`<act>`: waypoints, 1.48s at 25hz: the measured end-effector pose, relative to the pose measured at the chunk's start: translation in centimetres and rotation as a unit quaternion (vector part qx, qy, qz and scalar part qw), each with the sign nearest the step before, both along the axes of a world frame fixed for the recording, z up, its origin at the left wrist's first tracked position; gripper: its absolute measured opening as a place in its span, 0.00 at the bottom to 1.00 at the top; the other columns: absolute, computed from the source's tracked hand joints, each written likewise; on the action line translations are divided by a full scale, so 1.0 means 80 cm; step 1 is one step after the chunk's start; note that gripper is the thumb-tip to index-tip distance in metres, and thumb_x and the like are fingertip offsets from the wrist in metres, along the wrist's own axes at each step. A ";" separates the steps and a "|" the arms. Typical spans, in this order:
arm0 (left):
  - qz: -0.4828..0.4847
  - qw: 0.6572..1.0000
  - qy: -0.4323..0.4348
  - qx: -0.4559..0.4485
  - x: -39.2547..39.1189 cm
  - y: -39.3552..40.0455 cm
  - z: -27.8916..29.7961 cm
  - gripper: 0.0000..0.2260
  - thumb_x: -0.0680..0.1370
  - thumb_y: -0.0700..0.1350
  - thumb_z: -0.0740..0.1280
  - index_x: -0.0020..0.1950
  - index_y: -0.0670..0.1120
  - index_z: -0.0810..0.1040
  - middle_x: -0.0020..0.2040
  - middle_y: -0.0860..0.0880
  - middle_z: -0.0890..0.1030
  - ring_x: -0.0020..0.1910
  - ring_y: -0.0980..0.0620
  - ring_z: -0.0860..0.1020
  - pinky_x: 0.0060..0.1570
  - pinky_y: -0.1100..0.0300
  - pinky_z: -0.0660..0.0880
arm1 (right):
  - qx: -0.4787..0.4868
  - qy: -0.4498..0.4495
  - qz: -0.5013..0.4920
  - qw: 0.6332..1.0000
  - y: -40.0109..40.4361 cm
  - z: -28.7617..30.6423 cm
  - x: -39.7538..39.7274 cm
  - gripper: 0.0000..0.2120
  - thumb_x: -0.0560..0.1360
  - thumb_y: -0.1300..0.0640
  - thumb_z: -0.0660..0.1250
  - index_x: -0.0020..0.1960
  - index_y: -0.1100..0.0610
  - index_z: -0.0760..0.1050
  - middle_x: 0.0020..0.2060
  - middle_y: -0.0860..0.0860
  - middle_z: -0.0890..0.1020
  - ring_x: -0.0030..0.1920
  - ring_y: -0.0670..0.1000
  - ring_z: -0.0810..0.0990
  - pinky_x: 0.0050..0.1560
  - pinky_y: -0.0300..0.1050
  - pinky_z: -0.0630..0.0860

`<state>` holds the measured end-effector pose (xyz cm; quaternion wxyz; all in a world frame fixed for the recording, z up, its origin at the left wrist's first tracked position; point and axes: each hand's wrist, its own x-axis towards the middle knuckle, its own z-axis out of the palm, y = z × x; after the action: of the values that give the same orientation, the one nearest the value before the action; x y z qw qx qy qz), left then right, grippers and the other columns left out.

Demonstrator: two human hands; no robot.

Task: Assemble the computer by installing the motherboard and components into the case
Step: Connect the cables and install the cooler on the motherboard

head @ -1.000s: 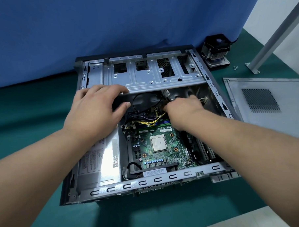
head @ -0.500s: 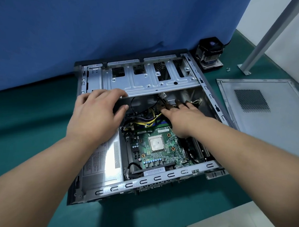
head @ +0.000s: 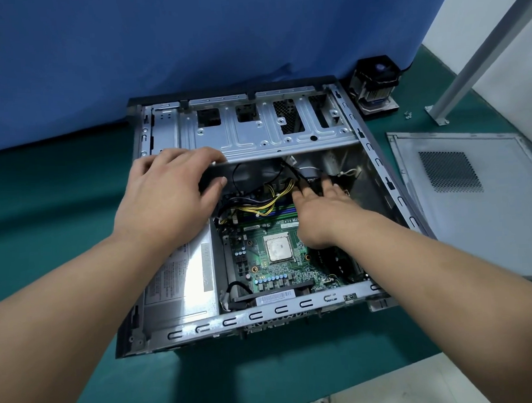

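The case (head: 263, 315) lies open on its side on the green table (head: 60, 186), and the motherboard (head: 276, 268) already sits inside it, with its bare processor (head: 278, 248) facing up and no cooler on it. Just above that chip, the right hand (head: 321, 211) reaches in with straight, spread fingers laid among the black cables (head: 300, 177) and holding nothing; a slip of the wrist could drag across the chip or the board's small parts. Beside it, yellow wires (head: 270, 198) loop loosely over the memory slots, where they could snag on a finger and pull a plug askew. The left hand (head: 170, 199) curls over the edge of the drive cage (head: 264, 131), whose thin sheet-metal lip could cut skin if the case shifts. Farther off, the cooler (head: 375, 87) and a side panel (head: 472, 198) lie outside the case.
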<state>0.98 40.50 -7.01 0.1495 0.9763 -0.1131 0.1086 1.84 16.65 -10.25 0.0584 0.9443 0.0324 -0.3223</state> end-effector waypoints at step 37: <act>0.007 1.000 0.012 0.008 -0.003 -0.003 0.004 0.12 0.82 0.53 0.63 0.66 0.60 0.73 0.59 0.57 0.81 0.67 0.53 0.71 0.67 0.51 0.57 | 0.186 -0.156 0.114 0.963 -0.002 0.010 0.005 0.16 0.81 0.47 0.64 0.68 0.46 0.76 0.63 0.47 0.77 0.67 0.53 0.71 0.70 0.52 0.67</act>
<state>0.77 40.29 -6.66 0.1424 0.9794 -0.1051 0.0974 2.22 16.47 -9.43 -0.0780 0.9671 0.1896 -0.1508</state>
